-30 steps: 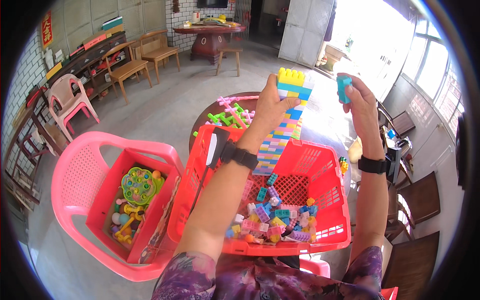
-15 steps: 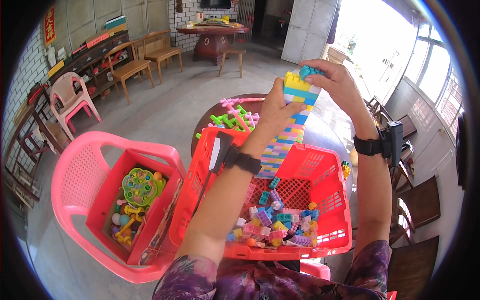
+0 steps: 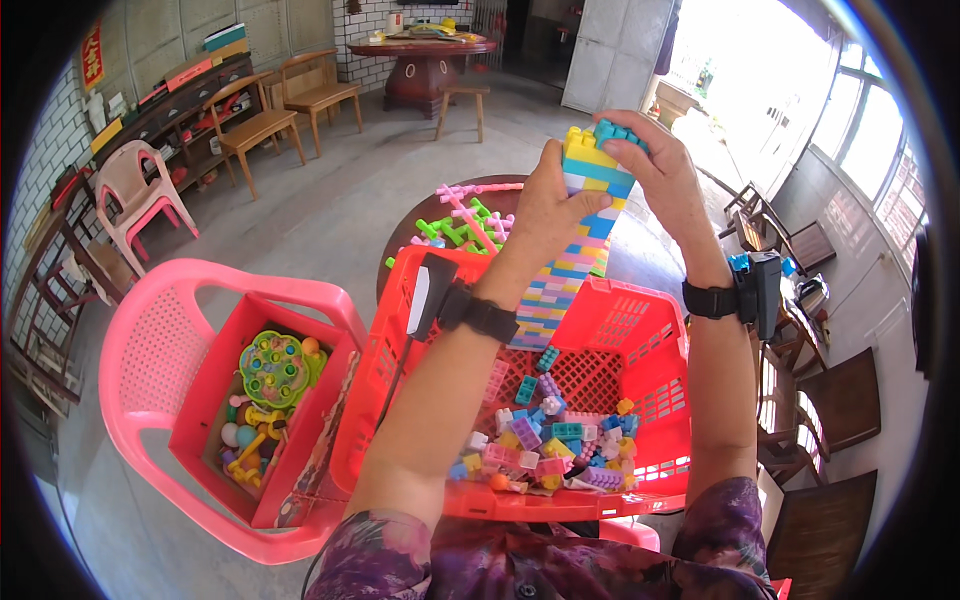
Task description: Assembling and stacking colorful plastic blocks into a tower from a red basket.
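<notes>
A tall tower of toy building blocks (image 3: 560,285), in rows of yellow, teal, blue, pink and white, rises beyond the far side of the red basket. My left hand (image 3: 555,205) is wrapped round its upper part, the thumb across the near face. At the top, my right hand (image 3: 655,165) grips a teal building block (image 3: 617,134) between thumb and fingers, pressed on the tower's right side beside bare yellow studs. Loose blocks (image 3: 540,435) in several colours lie in the red basket (image 3: 510,507) beneath my forearms.
A round table (image 3: 400,238) behind the basket bears green and pink connector pieces (image 3: 465,228). To the left, a pink plastic chair (image 3: 150,360) holds a red box (image 3: 190,425) of toys. Wooden chairs (image 3: 825,400) line the right wall, and another round table (image 3: 420,50) stands far back.
The teal block has come down from being held tilted over the tower to lying level on its top. My right hand has shifted slightly left and lower with it.
</notes>
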`<act>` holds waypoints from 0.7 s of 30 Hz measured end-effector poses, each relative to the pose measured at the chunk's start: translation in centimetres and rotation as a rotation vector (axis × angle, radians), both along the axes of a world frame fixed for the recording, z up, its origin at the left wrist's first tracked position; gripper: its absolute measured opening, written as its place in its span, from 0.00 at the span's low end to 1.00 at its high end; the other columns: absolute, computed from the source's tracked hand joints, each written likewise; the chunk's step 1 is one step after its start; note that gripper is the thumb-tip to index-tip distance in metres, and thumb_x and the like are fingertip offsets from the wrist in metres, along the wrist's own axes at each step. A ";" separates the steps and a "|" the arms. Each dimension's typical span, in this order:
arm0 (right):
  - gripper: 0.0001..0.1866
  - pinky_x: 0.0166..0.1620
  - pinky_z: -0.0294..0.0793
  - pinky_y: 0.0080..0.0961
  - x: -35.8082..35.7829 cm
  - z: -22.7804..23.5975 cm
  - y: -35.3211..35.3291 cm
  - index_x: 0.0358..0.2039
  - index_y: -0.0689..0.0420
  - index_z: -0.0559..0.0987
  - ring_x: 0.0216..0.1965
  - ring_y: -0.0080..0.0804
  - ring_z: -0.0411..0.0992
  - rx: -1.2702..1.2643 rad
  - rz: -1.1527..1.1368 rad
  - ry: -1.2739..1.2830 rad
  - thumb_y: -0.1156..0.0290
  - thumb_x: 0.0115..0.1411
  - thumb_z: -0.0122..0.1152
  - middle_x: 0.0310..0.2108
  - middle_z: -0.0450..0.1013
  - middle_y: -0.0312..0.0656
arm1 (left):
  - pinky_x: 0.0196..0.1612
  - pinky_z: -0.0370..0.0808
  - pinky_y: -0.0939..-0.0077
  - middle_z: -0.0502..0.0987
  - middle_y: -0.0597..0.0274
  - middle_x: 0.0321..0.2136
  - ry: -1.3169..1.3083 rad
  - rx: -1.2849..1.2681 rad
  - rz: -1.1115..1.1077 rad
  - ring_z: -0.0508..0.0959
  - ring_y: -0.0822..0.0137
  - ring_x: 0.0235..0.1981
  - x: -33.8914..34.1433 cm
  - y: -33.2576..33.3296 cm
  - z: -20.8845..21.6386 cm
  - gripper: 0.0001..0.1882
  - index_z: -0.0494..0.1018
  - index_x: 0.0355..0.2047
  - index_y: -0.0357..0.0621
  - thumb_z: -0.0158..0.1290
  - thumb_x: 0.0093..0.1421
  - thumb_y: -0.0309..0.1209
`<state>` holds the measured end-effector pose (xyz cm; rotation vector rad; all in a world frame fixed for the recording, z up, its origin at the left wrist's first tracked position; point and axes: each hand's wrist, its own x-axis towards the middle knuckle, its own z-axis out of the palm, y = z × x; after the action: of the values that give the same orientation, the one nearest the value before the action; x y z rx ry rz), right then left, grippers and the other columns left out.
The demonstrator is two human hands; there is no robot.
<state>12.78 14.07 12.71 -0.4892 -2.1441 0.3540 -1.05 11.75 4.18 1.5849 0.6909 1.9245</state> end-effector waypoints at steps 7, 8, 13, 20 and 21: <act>0.12 0.39 0.69 0.28 -0.8 -1.2 -0.6 0.45 0.56 0.74 0.35 0.38 0.69 0.244 -0.134 0.091 0.69 0.61 0.51 0.34 0.67 0.44 | 0.37 0.74 0.70 0.74 0.51 0.31 0.027 -0.002 0.033 0.78 0.62 0.35 0.2 0.1 0.3 0.25 0.59 0.39 0.39 0.62 0.49 0.30; 0.12 0.39 0.69 0.28 -0.9 -1.5 -0.6 0.45 0.56 0.74 0.35 0.38 0.69 0.239 -0.134 0.092 0.69 0.61 0.51 0.34 0.67 0.44 | 0.37 0.73 0.70 0.74 0.51 0.32 0.047 -0.001 0.063 0.78 0.61 0.35 0.2 0.0 0.3 0.24 0.59 0.39 0.38 0.62 0.49 0.30; 0.13 0.39 0.69 0.30 -2.2 -2.9 -0.5 0.44 0.55 0.74 0.36 0.40 0.69 0.244 -0.140 0.306 0.68 0.59 0.54 0.35 0.67 0.46 | 0.36 0.73 0.69 0.73 0.50 0.32 0.055 0.008 0.079 0.77 0.59 0.34 0.2 -0.6 0.3 0.24 0.59 0.39 0.38 0.61 0.49 0.30; 0.15 0.39 0.69 0.30 -4.1 -3.9 0.1 0.41 0.55 0.76 0.35 0.41 0.70 0.252 -0.192 0.481 0.64 0.54 0.60 0.31 0.69 0.46 | 0.35 0.73 0.67 0.73 0.48 0.32 0.112 0.082 0.142 0.76 0.58 0.33 -0.1 0.9 -0.2 0.25 0.58 0.39 0.36 0.62 0.49 0.32; 0.14 0.38 0.69 0.31 -4.0 -3.6 0.6 0.40 0.55 0.76 0.34 0.40 0.70 0.285 -0.199 0.490 0.64 0.54 0.61 0.30 0.70 0.46 | 0.36 0.72 0.67 0.73 0.48 0.31 0.121 0.133 0.139 0.76 0.58 0.32 -0.5 1.1 -0.1 0.26 0.59 0.38 0.36 0.62 0.49 0.34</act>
<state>8.81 14.68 9.08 -0.3982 -1.6203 0.0433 -1.54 12.82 4.03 1.7891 0.7539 2.0234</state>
